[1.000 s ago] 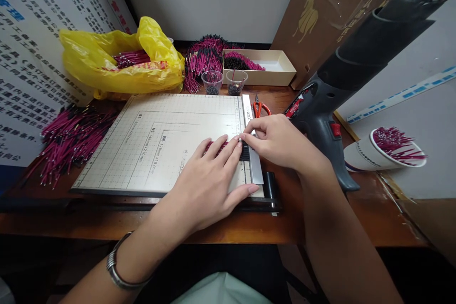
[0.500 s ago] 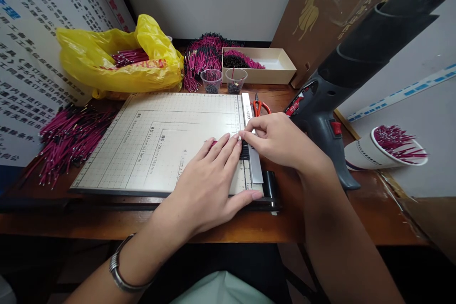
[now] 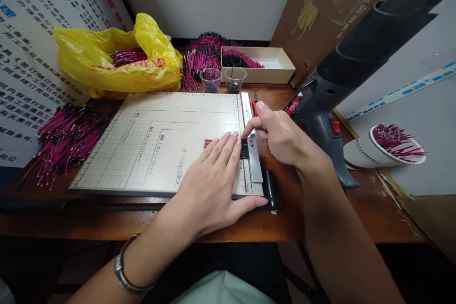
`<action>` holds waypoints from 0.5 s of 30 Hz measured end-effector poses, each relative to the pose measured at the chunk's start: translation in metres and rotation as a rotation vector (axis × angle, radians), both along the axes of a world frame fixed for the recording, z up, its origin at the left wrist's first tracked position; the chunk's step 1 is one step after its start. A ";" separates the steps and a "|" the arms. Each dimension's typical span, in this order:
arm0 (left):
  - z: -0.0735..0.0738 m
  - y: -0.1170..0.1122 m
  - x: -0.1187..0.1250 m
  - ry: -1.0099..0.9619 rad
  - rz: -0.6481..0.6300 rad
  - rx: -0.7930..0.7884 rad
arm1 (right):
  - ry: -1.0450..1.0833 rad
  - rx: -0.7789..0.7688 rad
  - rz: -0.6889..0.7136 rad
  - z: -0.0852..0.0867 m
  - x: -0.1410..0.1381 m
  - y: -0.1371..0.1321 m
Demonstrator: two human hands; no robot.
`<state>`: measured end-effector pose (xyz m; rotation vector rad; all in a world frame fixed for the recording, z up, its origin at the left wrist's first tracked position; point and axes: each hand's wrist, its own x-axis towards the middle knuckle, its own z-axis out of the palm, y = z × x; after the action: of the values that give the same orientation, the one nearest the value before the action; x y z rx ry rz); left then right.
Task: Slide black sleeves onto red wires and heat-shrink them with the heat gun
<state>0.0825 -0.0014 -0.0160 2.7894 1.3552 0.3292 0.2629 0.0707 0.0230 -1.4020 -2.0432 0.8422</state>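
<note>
My left hand (image 3: 210, 185) lies flat, fingers stretched out, on a row of short magenta wires with black ends (image 3: 243, 148) on the paper cutter's gridded board (image 3: 156, 137). The hand covers most of that row; only its ends show. My right hand (image 3: 281, 135) rests beside it at the metal cutting strip (image 3: 252, 152), fingers curled, with a fingertip touching the wire ends at the strip. The cutter's black handle (image 3: 359, 52) stands raised at the right.
Magenta wire piles lie at the left edge (image 3: 67, 137) and at the back (image 3: 203, 54). A yellow bag (image 3: 117, 59), two clear cups (image 3: 223, 80), a cardboard box (image 3: 263, 64), orange scissors (image 3: 254, 102) and a tipped paper cup of wires (image 3: 384, 147) surround the board.
My right hand has lifted its fingers off the strip and drawn slightly back, leaving one fingertip at the wire ends. My left hand has stayed pressing on the wires.
</note>
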 end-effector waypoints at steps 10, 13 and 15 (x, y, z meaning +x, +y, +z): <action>0.001 -0.005 0.009 0.051 0.051 -0.007 | -0.129 -0.006 -0.019 0.002 -0.004 0.001; 0.001 -0.004 0.007 0.037 0.034 0.020 | -0.161 -0.006 -0.014 0.001 -0.003 0.002; 0.001 -0.004 0.006 0.039 0.025 0.027 | -0.190 0.010 0.000 0.001 -0.002 0.003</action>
<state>0.0884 -0.0051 -0.0147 2.8177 1.4050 0.2973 0.2605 0.0734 0.0237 -1.5267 -2.1845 0.7211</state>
